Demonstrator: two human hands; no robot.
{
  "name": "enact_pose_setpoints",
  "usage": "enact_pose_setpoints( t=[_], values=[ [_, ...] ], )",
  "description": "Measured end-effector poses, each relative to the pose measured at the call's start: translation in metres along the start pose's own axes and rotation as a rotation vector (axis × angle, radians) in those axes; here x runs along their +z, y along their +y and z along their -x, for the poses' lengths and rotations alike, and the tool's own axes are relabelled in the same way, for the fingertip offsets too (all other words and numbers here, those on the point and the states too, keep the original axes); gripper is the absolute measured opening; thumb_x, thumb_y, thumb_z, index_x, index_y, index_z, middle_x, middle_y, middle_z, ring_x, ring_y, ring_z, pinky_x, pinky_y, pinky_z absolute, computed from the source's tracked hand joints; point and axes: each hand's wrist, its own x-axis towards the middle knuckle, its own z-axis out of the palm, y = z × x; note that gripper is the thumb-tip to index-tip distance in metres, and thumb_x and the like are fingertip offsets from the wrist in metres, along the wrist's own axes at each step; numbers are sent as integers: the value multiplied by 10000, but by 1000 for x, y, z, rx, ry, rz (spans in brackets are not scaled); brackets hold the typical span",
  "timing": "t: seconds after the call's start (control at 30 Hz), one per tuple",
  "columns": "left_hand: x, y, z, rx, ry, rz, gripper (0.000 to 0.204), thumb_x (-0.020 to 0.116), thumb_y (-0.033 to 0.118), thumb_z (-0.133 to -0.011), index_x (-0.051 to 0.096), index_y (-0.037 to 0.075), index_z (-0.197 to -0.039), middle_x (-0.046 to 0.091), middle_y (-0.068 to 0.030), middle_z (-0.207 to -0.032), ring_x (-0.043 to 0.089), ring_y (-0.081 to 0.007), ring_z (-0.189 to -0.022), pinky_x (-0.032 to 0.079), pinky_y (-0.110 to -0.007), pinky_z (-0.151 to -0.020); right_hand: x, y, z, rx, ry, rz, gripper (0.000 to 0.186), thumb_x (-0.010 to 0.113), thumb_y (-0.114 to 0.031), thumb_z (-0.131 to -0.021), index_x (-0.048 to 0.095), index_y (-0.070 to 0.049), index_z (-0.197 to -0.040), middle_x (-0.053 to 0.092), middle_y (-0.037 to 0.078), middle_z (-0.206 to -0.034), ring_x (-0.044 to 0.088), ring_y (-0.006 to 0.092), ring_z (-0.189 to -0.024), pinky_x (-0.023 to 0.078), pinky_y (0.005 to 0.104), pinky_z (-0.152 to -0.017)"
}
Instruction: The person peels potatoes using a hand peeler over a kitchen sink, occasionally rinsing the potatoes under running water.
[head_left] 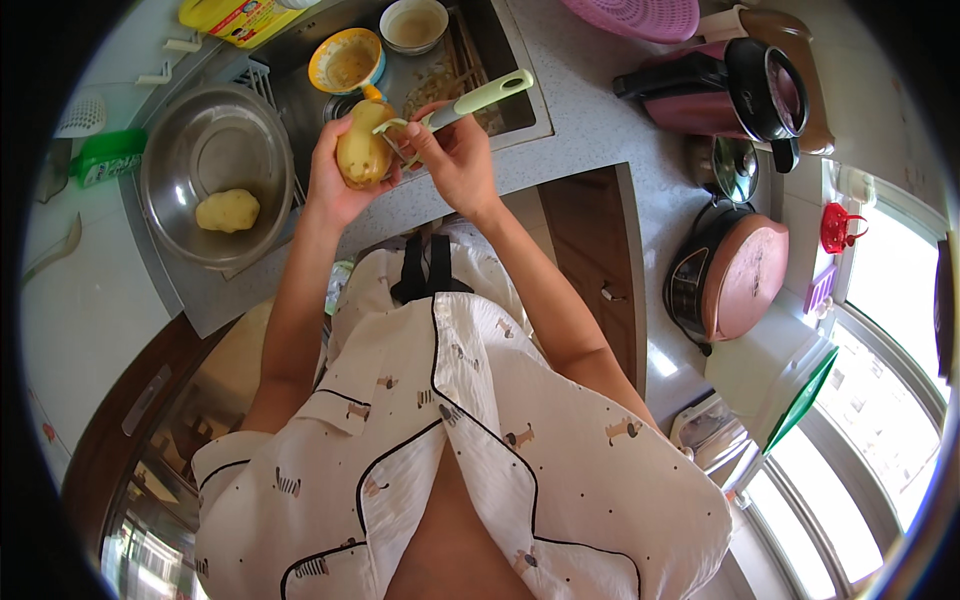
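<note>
My left hand (335,180) is wrapped round a yellow potato (363,145), holding it upright over the near edge of the sink (532,132). A vegetable peeler (478,98) with a pale green handle is gripped in my right hand (458,165). Its head lies against the potato's right side. Part of the blade is hidden by my fingers. Another peeled-looking potato (227,211) rests in a large steel bowl (165,165) to the left. Peelings (432,88) lie in the sink beyond my hands.
An orange-rimmed bowl (346,60) and a white bowl (413,25) sit in the sink. On the right counter stand a dark pink kettle (700,90), a glass lid (735,168) and a pink-lidded cooker (748,277). A pink basket (640,15) is at the back.
</note>
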Motion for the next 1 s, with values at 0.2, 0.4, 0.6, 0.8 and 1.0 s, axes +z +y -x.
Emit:
enact_pose_setpoints(
  t=[0.2,0.4,0.6,0.8,1.0],
  values=[
    [-3,-5,-8,-25,60,-12,454,516,512,-911,654,156,-1156,679,-18,-1049,643,-194,-937,493,-373,-774,11,-5,13,-169,-46,244,238,716,-117,-910,596,3,-1076,656,99,-769,632,126,-637,505,274,-583],
    [-2,-11,-10,23,194,-41,449,520,506,-910,651,141,-1136,680,-28,-1022,649,-191,-894,492,-340,-720,12,-2,11,-348,-35,477,236,729,-76,-876,601,-8,-1061,663,148,-783,678,221,-642,531,334,-575],
    [23,-18,3,-4,259,-113,457,546,467,-895,609,121,-1188,671,-96,-1028,614,-212,-825,493,-336,-708,-12,23,-37,-327,193,533,152,705,-68,-871,618,-11,-982,680,148,-733,684,273,-634,529,347,-605],
    [21,-8,7,-70,133,-38,520,510,476,-890,579,86,-1228,673,-183,-1059,610,-261,-789,475,-338,-693,-40,33,-49,-238,294,632,155,705,-63,-876,615,3,-983,684,137,-753,675,218,-652,515,329,-606],
    [8,-12,9,99,94,-259,511,607,332,-877,547,23,-1280,666,-141,-1101,656,-237,-967,545,-379,-803,-2,-3,-24,-230,141,303,172,710,-71,-899,612,1,-1021,665,70,-778,616,113,-670,515,281,-612]
  ],
)
